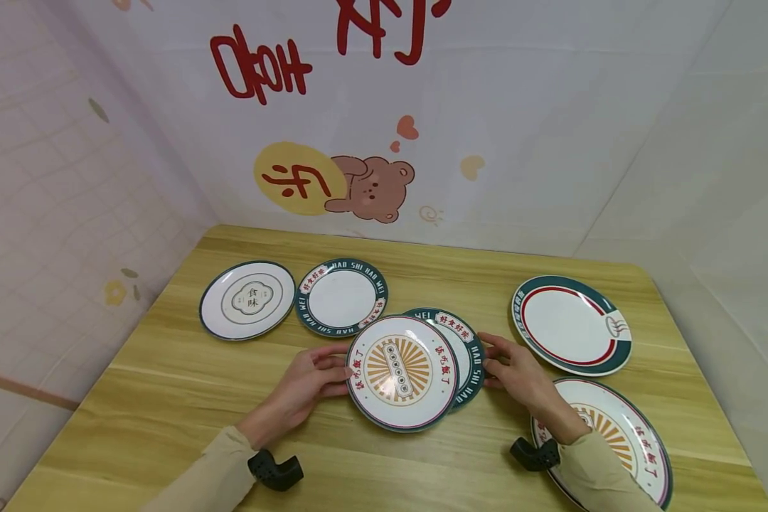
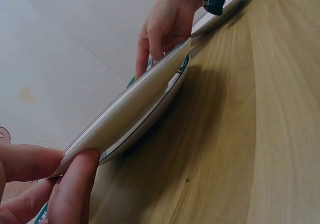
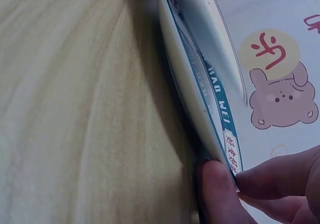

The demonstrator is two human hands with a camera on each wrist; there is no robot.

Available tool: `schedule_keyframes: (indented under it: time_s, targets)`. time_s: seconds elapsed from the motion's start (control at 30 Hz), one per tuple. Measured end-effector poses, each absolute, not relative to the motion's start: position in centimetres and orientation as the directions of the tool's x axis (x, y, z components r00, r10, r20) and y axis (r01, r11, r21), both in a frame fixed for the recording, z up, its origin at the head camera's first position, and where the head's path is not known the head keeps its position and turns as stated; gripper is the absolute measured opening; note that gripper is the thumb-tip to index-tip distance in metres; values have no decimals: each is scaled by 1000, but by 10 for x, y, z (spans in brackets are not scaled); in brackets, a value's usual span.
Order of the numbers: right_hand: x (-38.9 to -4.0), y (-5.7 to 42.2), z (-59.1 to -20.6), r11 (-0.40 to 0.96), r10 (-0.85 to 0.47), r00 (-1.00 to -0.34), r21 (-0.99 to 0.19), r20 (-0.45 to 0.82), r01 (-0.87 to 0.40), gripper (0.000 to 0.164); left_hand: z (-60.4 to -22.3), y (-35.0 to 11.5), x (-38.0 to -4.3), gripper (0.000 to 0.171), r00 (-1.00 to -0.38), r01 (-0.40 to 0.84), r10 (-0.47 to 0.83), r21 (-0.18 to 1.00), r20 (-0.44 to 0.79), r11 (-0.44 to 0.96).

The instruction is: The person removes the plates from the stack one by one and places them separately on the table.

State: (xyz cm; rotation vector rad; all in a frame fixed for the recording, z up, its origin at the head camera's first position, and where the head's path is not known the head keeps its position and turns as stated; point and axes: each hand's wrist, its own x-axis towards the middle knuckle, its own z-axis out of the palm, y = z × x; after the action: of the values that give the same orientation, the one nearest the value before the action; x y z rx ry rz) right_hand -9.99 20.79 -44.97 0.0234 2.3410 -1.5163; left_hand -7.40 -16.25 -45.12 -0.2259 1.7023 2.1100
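My left hand [image 1: 313,384] pinches the left rim of a white plate [image 1: 374,402] with an orange sunburst and red characters. Thumb and fingers meet across that edge in the left wrist view. Partly beneath it lies a green-rimmed plate [image 1: 476,355] lettered "HAO SHI HAO WEI", its left part hidden. My right hand [image 1: 518,373] pinches this plate by its right rim. In the right wrist view, the thumb [image 3: 217,184] is on one side of the rim and the fingers on the other. A gap shows between the two plates in the left wrist view.
A white plate [image 1: 217,306] with a central emblem and another green-rimmed plate [image 1: 339,302] lie at the back left. At the right are a green plate with a red ring [image 1: 563,323] and a second sunburst plate [image 1: 649,427], partly under my right forearm. A printed cloth [image 1: 518,107] backs the wooden table.
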Motion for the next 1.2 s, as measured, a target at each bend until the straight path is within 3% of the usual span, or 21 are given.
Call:
schedule_keyframes:
  time_s: [0.5, 0.73, 1.2]
  targets:
    - [-100, 208, -448, 429, -184, -932, -879, -311, 209, 53, -439, -206, -66, 58, -901, -425, 160, 893, -403, -146]
    - [-101, 209, -449, 418, -189, -931, -883, -313, 213, 53, -439, -226, -64, 60, -891, -444, 191, 878, -411, -182]
    - [-100, 209, -450, 424, -193, -930, -882, -312, 208, 53, -440, -261, -56, 46, -892, -443, 188, 875, -410, -195]
